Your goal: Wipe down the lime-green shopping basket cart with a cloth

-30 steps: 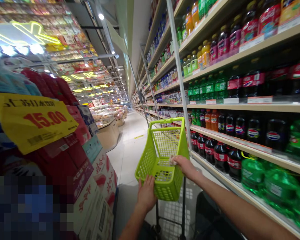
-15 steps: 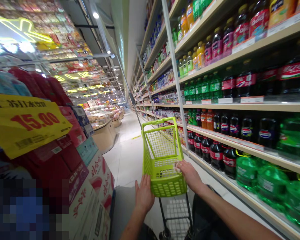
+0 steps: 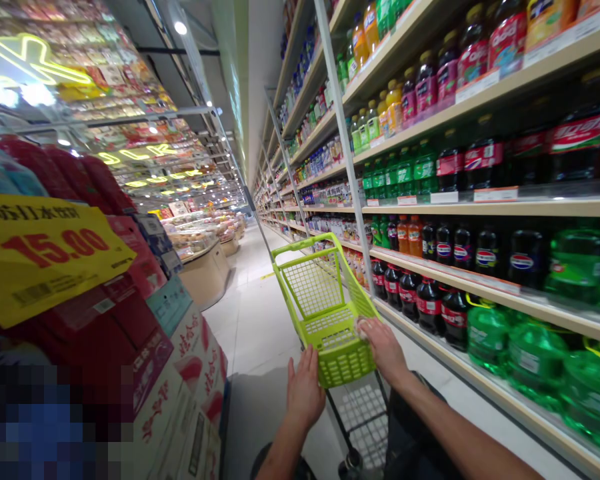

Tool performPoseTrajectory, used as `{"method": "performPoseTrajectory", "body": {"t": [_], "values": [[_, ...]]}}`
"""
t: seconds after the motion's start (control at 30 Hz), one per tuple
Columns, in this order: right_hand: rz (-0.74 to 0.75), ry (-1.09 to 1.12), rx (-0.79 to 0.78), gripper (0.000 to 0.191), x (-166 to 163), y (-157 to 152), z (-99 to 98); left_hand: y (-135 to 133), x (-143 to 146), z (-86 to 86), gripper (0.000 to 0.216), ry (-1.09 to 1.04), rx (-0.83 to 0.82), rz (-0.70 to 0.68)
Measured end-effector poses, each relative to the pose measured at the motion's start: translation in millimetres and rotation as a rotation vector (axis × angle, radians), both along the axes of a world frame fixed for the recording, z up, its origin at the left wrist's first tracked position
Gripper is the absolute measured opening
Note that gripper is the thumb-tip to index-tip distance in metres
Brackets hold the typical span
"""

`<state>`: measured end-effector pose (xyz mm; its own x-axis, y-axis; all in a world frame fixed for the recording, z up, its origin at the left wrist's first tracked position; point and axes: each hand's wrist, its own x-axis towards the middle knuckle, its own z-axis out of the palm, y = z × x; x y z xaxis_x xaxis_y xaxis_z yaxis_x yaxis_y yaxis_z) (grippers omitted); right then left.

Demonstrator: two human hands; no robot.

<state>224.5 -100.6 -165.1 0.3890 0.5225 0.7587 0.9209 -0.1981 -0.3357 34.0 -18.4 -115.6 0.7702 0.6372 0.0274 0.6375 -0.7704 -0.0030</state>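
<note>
A small lime-green shopping cart (image 3: 346, 368) is in front of me, its latticed basket seen from above and its far end angled to the left. Flat against the near left corner of the basket lie the outstretched fingers of my left hand (image 3: 304, 390); that hand grips nothing. My right hand (image 3: 384, 350) rests at the right rim, fingers closed around a small crumpled whitish thing (image 3: 362, 328) too small to name. Below the basket, a dark frame and a lower wire rack (image 3: 363, 413) show in part.
Tall shelves (image 3: 430, 263) of bottled drinks line the right side. On the left stand stacked cartons (image 3: 200, 357) with a yellow price sign (image 3: 45, 257) reading 15.00. A pale aisle floor (image 3: 247, 287) runs ahead, past rounded display counters (image 3: 207, 273).
The cart has swung, its near end moving right and its far end slightly left. Both my hands have shifted right with it.
</note>
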Motion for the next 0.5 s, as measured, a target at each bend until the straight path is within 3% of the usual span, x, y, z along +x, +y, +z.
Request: {"method": "performPoseTrajectory", "body": {"t": [0.2,0.27,0.43,0.5], "values": [[0.197,-0.068,0.002,0.040,-47.1,23.2,-5.7,-1.3,7.6,8.5,0.078,0.019,-0.017,0.004],[0.199,-0.080,-0.015,0.042,-42.4,22.7,-3.8,2.6,5.0,11.2,0.080,0.022,-0.010,0.023],[0.022,-0.025,0.019,0.043,-8.2,9.0,-3.6,9.0,3.5,9.3,0.084,0.041,0.006,0.037],[0.090,-0.065,0.029,0.041,-19.7,13.3,-6.3,9.5,5.2,7.9,0.083,0.047,-0.001,0.029]]}}
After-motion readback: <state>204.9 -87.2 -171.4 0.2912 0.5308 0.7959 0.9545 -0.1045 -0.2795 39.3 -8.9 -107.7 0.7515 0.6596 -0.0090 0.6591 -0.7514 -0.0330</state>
